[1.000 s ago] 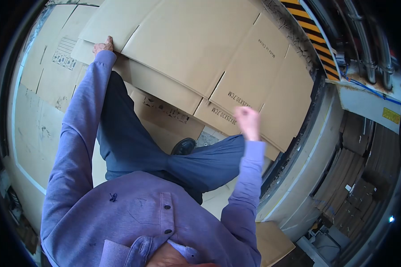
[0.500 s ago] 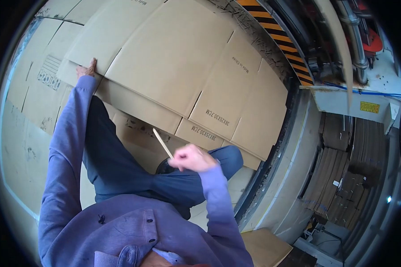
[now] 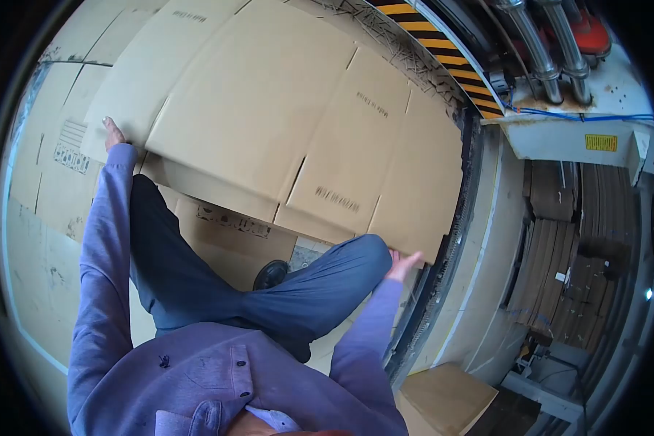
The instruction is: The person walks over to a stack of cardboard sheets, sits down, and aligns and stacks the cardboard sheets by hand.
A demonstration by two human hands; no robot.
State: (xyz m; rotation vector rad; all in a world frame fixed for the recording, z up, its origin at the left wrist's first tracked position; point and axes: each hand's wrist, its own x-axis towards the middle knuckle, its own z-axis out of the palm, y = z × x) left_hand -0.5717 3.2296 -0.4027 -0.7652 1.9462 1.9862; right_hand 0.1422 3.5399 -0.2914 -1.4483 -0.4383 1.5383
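A large flattened cardboard box (image 3: 254,109) with printed lettering lies across the pile in front of me. At its left end my left hand (image 3: 114,134) is closed on the edge, thumb on top and the other fingers hidden beneath. My right hand (image 3: 402,266) grips the near right corner beside my knee, thumb over the board, its fingers partly hidden. Under this top sheet shows the edge of another flattened box (image 3: 203,190).
Printed cardboard (image 3: 73,138) covers the floor at left. A black-and-yellow striped guard (image 3: 443,51) curves along the far side, beside a machine with metal pipes (image 3: 541,51). Stacked cardboard (image 3: 538,269) stands at right. A brown cardboard piece (image 3: 447,400) lies at lower right.
My right hand has moved right and down onto the sheet's corner; a thin pale strip beside it is gone from view. A long pale strip before the machine is gone too. My left hand stays on the edge.
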